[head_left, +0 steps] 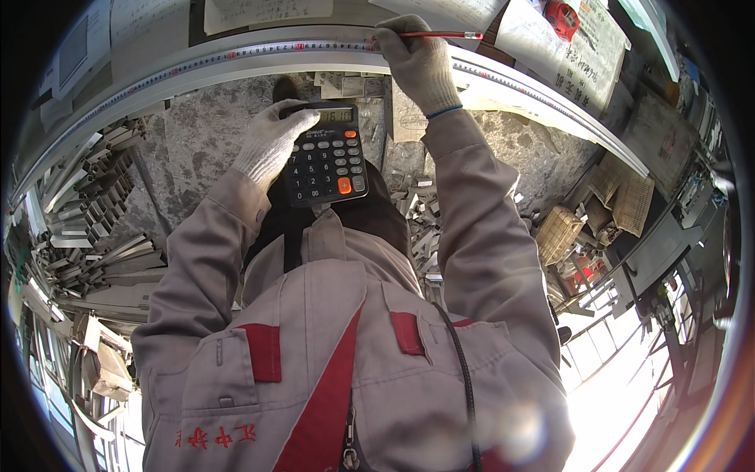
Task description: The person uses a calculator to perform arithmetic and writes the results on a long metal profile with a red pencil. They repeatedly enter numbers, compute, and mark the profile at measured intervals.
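Closest to my camera is the wearer's grey work jacket [303,315], with red panels, a zip and a dark cord [458,354] hanging down the front.

Beyond it, at the left, I have the left hand [271,141] in a pale knitted glove, holding a black desk calculator [321,161] above the dark trousers. The thumb lies across its upper left corner, beside the lit-up display; the other fingers are mostly hidden, so I cannot tell how they are spread underneath.

Farther out, the right hand [421,71], gloved alike, has its fingers closed around a slim red pencil [440,35]. The shaft points right; I cannot make out the writing tip. That hand is at a measuring tape strip [228,56], which runs lengthwise along a long pale metal profile [177,59] and curves in my fisheye.

Past the profile I see a handwritten sheet [543,59] with a red tape measure case [561,19] on it.

Down on the stained floor [212,118], metal offcuts [90,197] are heaped at the left, and a yellowish plastic crate [558,234] sits at the right.
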The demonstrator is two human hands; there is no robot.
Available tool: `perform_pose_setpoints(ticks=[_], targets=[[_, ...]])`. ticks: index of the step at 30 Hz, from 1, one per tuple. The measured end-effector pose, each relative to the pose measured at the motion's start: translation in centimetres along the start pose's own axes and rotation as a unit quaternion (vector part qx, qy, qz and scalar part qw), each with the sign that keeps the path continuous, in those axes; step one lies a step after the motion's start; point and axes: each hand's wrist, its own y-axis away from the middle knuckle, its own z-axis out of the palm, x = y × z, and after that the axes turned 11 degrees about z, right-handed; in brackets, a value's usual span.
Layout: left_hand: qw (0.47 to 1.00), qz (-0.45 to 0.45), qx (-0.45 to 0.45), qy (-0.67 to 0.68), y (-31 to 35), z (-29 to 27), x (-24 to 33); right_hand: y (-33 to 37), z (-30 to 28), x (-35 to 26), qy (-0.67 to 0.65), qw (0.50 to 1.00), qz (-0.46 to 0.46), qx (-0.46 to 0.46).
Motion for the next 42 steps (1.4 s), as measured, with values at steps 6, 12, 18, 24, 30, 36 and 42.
perform_pose_setpoints(ticks=[6,12,18,24,30,36,42], targets=[[1.0,-0.009,-0.011,-0.019,-0.2,-0.4,0.3,-0.2,0.3,0.4,-0.134,0.988,0.077,0.029],[1.0,-0.014,0.0,0.013,0.0,-0.6,0.3,-0.3,0.1,0.2,-0.187,0.978,0.092,-0.005],[0.999,-0.01,-0.008,0.047,0.7,-0.3,0.9,0.0,-0.7,-1.3,-0.172,0.976,0.132,0.002],[0.999,-0.003,-0.017,0.027,2.2,0.4,1.6,0.6,-1.5,-2.3,-0.23,0.961,0.153,-0.007],[0.997,0.015,-0.028,0.065,3.9,0.5,2.8,4.4,-3.4,-2.2,-0.256,0.955,0.148,-0.018],[0.995,0.042,-0.011,0.085,6.0,0.4,4.0,11.8,-5.6,-1.2,-0.252,0.951,0.18,0.014],[0.988,0.089,0.041,0.118,8.0,0.2,4.6,18.1,-6.3,-0.8,-0.301,0.937,0.176,0.0]])
